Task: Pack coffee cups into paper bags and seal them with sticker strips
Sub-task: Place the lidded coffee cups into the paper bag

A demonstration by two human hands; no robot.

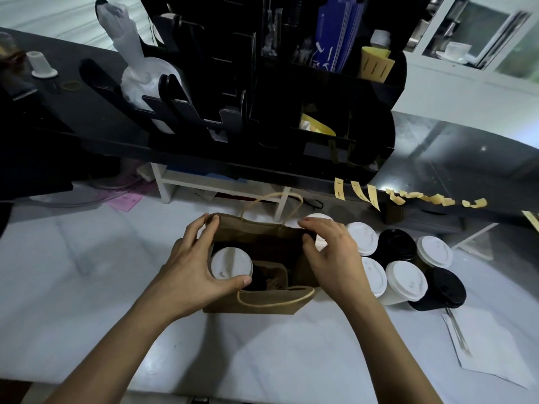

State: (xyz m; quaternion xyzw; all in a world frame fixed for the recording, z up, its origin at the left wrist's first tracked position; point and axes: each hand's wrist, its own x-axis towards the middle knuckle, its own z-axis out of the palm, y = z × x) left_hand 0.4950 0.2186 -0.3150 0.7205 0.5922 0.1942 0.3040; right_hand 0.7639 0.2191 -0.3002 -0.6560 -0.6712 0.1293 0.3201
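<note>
Our left hand (201, 266) and right hand (329, 255) grip the soft paper bag (262, 304) mouth at nine and three o'clock; one lidded cup (231, 263) stands inside. Thin, tearable paper: we judge the rim folds safest.

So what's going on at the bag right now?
A person is holding a brown paper bag open on the white counter. The left hand grips its left end and the right hand its right end. One white-lidded cup already sits inside, on the left; the space beside it is free. More cups, with white lids and black lids, wait just to the right. Yellow sticker strips hang from the shelf edge behind. The bag is not yet sealed.
</note>
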